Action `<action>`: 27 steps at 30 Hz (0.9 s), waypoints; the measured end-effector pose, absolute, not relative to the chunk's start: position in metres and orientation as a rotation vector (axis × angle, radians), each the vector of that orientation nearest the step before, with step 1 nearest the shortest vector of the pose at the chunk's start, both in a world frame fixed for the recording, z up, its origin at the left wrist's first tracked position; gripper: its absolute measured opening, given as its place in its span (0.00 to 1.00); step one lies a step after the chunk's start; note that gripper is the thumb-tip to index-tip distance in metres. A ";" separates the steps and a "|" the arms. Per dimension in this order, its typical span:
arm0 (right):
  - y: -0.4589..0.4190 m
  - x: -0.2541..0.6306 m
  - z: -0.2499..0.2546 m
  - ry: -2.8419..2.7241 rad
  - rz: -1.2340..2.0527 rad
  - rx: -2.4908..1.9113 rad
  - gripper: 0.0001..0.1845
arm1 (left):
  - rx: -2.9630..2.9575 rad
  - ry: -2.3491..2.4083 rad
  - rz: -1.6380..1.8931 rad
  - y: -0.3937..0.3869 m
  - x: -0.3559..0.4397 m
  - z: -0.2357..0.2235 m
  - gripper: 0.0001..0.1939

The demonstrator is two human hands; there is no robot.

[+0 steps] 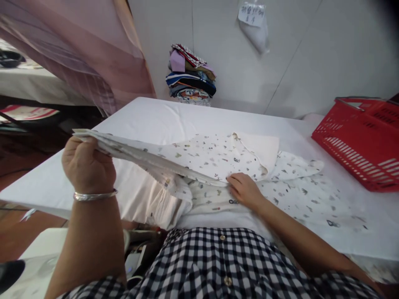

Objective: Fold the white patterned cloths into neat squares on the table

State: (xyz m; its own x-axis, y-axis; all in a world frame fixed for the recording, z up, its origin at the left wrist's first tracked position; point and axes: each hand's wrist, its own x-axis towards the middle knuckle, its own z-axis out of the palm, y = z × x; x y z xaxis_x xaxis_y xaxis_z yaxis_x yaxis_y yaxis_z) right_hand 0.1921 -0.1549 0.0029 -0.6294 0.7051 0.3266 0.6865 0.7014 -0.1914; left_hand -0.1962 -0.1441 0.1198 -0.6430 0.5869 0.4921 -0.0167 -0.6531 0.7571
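Note:
A white garment printed with small motifs (202, 155) lies partly on the table, with a plain cream panel (262, 147) at its right end. My left hand (89, 164) grips its gathered left end in a closed fist and lifts it above the table, so the layers stretch taut to the right. At the near fold, my right hand (245, 189) has its fingers closed over the edge of the cloth. More of the same printed fabric (299, 195) spreads beneath and to the right. A bunched cream part (165, 203) hangs at the table's near edge.
A white-covered table (149, 116) carries the cloth. A red plastic basket (361, 141) stands at the right. Against the wall is a stack of folded clothes (191, 77). Pink sheer curtain (102, 54) hangs at left; a paper sign (252, 15) is on the wall.

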 end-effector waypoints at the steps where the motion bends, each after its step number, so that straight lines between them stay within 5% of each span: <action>1: -0.157 0.188 0.003 -2.534 0.069 -1.084 0.15 | 1.075 1.047 2.326 -0.145 -0.197 0.119 0.05; 13: -0.152 0.165 0.002 -2.412 0.120 -1.062 0.12 | 1.039 1.040 2.329 -0.146 -0.200 0.116 0.06; 27: -0.130 0.219 0.065 -1.905 0.278 -1.260 0.12 | 0.975 1.143 2.079 -0.156 -0.202 0.099 0.05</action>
